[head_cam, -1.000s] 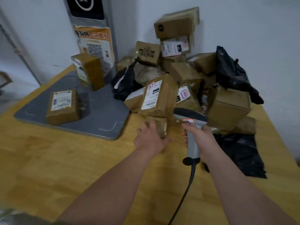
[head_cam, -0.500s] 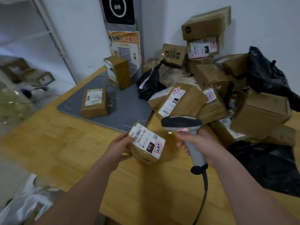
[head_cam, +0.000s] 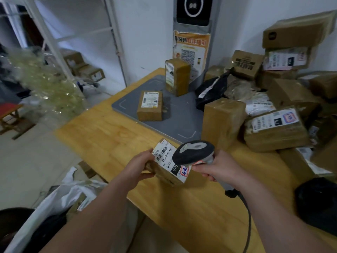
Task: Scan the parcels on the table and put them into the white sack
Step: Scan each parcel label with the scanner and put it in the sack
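Head view: the left hand [head_cam: 138,168] grips a small parcel [head_cam: 168,166] by its left end, label up, above the bench [head_cam: 191,203] edge. Just beside it, the right hand [head_cam: 221,168] grasps a scanner [head_cam: 194,152] whose head overlaps the label. Sack [head_cam: 60,198] lies open at lower left.

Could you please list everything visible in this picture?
table: one, light wood, centre
pad: one, grey, on table
held parcel: one, brown, white label, table's edge
scanner: one, grey-black, over held parcel
flat parcel: one, brown, on pad
upright parcel: one, brown, pad's far side
parcel pile: many, mostly brown, table's right
crumpled bag: one, black, in pile
flat bag: one, black, table's right edge
sack: one, white, floor, lower left
left hand: grips held parcel
right hand: grips scanner
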`<control>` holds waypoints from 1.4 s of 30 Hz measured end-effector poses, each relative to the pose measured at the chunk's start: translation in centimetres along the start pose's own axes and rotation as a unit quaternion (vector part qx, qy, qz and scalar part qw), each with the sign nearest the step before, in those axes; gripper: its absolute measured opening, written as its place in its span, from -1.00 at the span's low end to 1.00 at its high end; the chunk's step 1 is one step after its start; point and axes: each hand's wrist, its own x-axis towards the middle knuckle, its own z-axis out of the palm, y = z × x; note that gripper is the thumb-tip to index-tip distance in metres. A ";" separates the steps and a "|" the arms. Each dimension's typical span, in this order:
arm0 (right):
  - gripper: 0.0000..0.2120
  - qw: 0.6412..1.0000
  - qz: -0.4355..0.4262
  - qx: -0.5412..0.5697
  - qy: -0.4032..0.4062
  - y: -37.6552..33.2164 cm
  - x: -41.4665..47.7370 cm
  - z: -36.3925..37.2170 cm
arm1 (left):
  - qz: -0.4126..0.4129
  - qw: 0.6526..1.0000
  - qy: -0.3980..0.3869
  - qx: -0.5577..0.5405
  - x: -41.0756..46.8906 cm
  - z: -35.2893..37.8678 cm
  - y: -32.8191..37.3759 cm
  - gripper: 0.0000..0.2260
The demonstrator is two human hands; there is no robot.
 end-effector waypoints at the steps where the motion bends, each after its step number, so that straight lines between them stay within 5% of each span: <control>1: -0.89 1.000 0.001 -0.002 -0.004 -0.2 0.1 0.4 | 0.002 1.000 -0.001 0.004 -0.1 -0.5 -0.1 -0.62; 9: -0.85 1.000 -0.015 -0.022 -0.013 -1.3 0.4 2.9 | -0.005 1.000 0.011 -0.006 -0.6 -3.4 -0.7 -0.78; 31: -0.84 0.992 -0.081 -0.002 -0.093 -8.5 -0.7 16.5 | -0.017 0.989 0.122 -0.087 -7.0 -19.2 -5.3 -0.73; 37: -0.88 0.991 -0.067 -0.030 -0.114 -9.4 -0.3 23.1 | -0.034 0.967 0.229 -0.102 -9.1 -26.2 -8.8 -0.73; 42: -0.89 0.992 -0.023 -0.025 -0.122 -8.6 0.2 28.5 | -0.086 0.933 0.343 -0.066 -10.8 -31.3 -13.5 -0.52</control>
